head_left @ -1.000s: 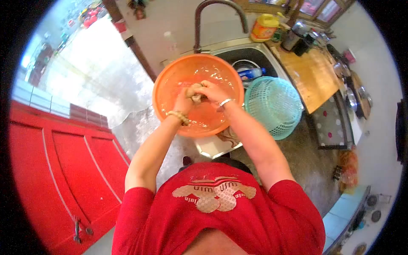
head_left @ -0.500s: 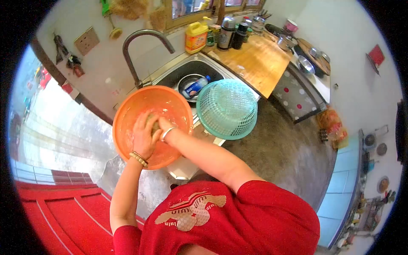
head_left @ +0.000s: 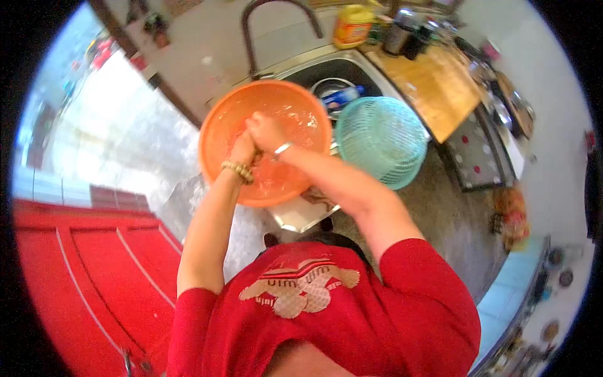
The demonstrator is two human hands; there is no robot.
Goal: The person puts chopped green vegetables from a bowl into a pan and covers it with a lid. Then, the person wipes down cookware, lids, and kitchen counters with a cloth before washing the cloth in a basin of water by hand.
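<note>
Both hands are together over the orange plastic basin [head_left: 215, 119], which holds some water. My left hand [head_left: 242, 149], with a beaded bracelet at the wrist, is closed low in the basin. Against it presses my right hand [head_left: 266, 132], also closed, with a silver-coloured bangle at its wrist. A small dark bit shows beneath the hands, but blur and the fingers hide what they grip. Right of the basin, a turquoise plastic colander [head_left: 382, 141] rests at the sink's front edge.
Behind the basin are a metal sink [head_left: 308, 76] with a blue-labelled bottle [head_left: 342, 97] in it and a curved faucet [head_left: 250, 41]. A yellow jug [head_left: 353, 28] stands behind the sink. A wooden worktop [head_left: 436, 88] lies to the right, a red door [head_left: 94, 257] at lower left.
The view has shifted, so the basin appears higher and further right. My left hand's fingers, spread earlier over a roundish greenish-brown thing, are now closed, and the hands are pressed together.
</note>
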